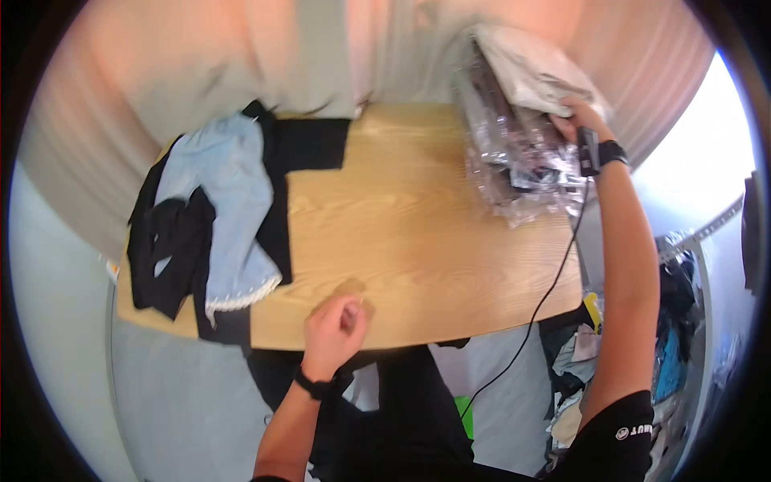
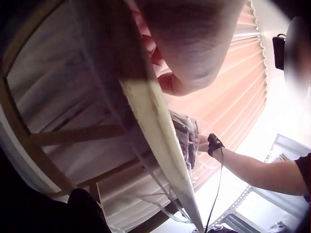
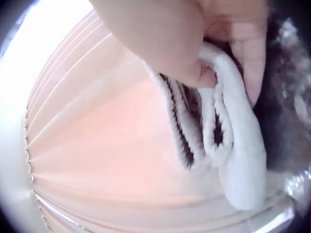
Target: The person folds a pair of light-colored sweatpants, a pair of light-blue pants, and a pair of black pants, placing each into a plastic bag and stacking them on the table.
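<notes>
At the back right, my right hand pinches the edge of a white folded garment on top of a stack of clothes in clear plastic bags. In the right wrist view, the garment's fold lies between thumb and fingers, its ribbed edge hanging below. My left hand hovers by the table's front edge, fingers loosely curled and holding nothing. To its left, light blue jeans with a frayed pale hem lie over a black garment; a smaller black piece partly covers them.
The wooden table has a curved front edge, and a pleated curtain hangs behind it. A black cable runs down from the right wrist camera. Piled clothes and a metal shelf rack stand on the right.
</notes>
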Tool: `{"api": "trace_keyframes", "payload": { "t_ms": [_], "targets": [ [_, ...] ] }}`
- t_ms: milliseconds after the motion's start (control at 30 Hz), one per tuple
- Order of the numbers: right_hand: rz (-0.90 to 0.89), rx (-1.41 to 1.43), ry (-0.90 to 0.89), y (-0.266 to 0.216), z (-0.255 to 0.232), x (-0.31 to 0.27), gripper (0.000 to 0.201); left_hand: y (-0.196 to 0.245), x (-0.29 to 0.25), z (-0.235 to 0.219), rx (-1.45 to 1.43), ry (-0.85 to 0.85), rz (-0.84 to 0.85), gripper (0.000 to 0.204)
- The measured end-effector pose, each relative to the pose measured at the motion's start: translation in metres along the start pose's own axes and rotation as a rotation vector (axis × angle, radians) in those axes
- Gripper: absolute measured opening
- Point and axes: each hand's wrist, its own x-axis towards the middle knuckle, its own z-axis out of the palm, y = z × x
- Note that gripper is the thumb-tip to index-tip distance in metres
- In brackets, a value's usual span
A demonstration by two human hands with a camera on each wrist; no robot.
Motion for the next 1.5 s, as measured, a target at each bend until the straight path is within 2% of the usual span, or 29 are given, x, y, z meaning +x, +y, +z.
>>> {"api": "trace_keyframes", "payload": {
  "t_ms": [33,100,167,200,233,267,300,333,367,400,467,500,567,600,633,667,733,767,833,900,967,1033,1100,1133,1200,1333,1400,1467,1500],
  "targets": [
    [-0.043,0.08,0.022,0.005,0.009,-0.009,0.04,-0.003,0.001,0.0,-0.014,0.033,0.014,0.017],
    [-0.178,-0.071,-0.031,0.013,-0.005,-0.001,0.042,-0.004,0.001,0.002,0.01,0.071,-0.015,0.016],
    [-0.128,-0.013,-0.042,0.017,-0.03,0.012,0.042,-0.001,-0.002,0.001,0.026,0.105,-0.044,0.016],
    [-0.113,-0.161,-0.023,0.014,-0.04,0.018,0.05,-0.001,-0.001,0.0,0.02,0.099,-0.037,0.015],
    [-0.218,-0.248,-0.051,0.015,-0.058,0.025,0.057,-0.001,-0.001,0.0,0.006,0.085,-0.022,0.015],
    [-0.247,-0.026,-0.046,0.028,-0.047,0.0,0.063,-0.003,-0.001,0.0,0.018,0.099,-0.025,0.015],
    [-0.101,0.215,-0.101,0.026,-0.054,-0.007,0.068,-0.006,-0.001,0.0,0.016,0.116,0.027,0.015],
    [-0.101,0.268,-0.102,0.035,-0.041,-0.039,0.071,-0.006,0.0,-0.001,0.015,0.133,0.08,0.014],
    [-0.112,0.289,-0.015,0.044,-0.022,-0.076,0.071,-0.006,0.0,-0.003,0.026,0.144,0.078,0.014],
    [-0.116,0.251,-0.008,0.053,-0.027,-0.09,0.053,-0.005,0.0,-0.005,0.005,0.139,0.059,0.015],
    [-0.136,0.194,-0.099,0.079,-0.037,-0.126,0.036,-0.006,-0.002,-0.011,-0.005,0.14,0.038,0.016],
    [-0.162,0.206,-0.204,0.1,-0.044,-0.149,0.03,-0.009,-0.004,-0.015,-0.011,0.138,0.044,0.018],
    [-0.217,0.045,-0.185,0.143,-0.045,-0.193,0.026,-0.013,0.002,-0.031,-0.013,0.147,0.067,0.02],
    [-0.239,0.069,-0.113,0.167,-0.04,-0.217,0.023,-0.011,0.006,-0.047,0.242,0.195,0.101,0.021],
    [-0.273,-0.099,-0.143,0.187,-0.035,-0.24,0.021,-0.013,0.008,-0.061,0.501,0.236,0.126,0.022],
    [-0.299,-0.289,-0.187,0.21,-0.046,-0.254,0.022,-0.017,0.009,-0.071,0.512,0.231,0.12,0.022],
    [-0.3,-0.411,-0.097,0.244,-0.044,-0.28,0.019,-0.024,0.011,-0.087,1.055,0.315,-0.057,0.024],
    [-0.343,-0.466,-0.116,0.257,-0.05,-0.286,0.019,-0.032,0.01,-0.096,1.063,0.313,-0.06,0.024],
    [-0.388,-0.507,-0.13,0.268,-0.047,-0.29,0.019,-0.054,0.008,-0.113,0.848,0.205,-0.261,0.025],
    [-0.443,-0.51,-0.073,0.27,-0.039,-0.292,0.018,-0.058,0.009,-0.123,0.784,0.219,-0.236,0.023],
    [-0.421,-0.473,-0.035,0.267,-0.037,-0.288,0.017,-0.058,0.011,-0.127,0.55,0.317,-0.226,0.02],
    [-0.401,-0.436,-0.003,0.267,-0.036,-0.283,0.016,-0.053,0.012,-0.13,0.261,0.438,-0.302,0.019],
    [-0.393,-0.428,0.036,0.271,-0.037,-0.28,0.013,-0.021,0.016,-0.134,-0.012,0.537,-0.355,0.018],
    [-0.389,-0.431,0.035,0.271,-0.036,-0.281,0.013,-0.004,0.016,-0.133,-0.011,0.537,-0.36,0.018],
    [-0.389,-0.453,0.016,0.271,-0.034,-0.282,0.01,0.022,0.017,-0.134,-0.062,0.515,-0.081,0.016],
    [-0.399,-0.489,-0.002,0.272,-0.037,-0.282,0.011,0.067,0.001,-0.127,-0.391,0.226,0.108,0.013],
    [-0.466,-0.849,-0.057,0.27,-0.022,-0.294,0.017,0.081,-0.006,-0.124,-0.58,-0.061,0.239,0.013],
    [-0.508,-0.882,-0.166,0.275,0.007,-0.309,0.033,0.095,-0.012,-0.118,-0.821,-0.293,0.22,0.015],
    [-0.463,-0.943,-0.276,0.282,0.016,-0.314,0.05,0.102,-0.015,-0.116,-0.92,-0.376,0.2,0.017]
  ]
}}
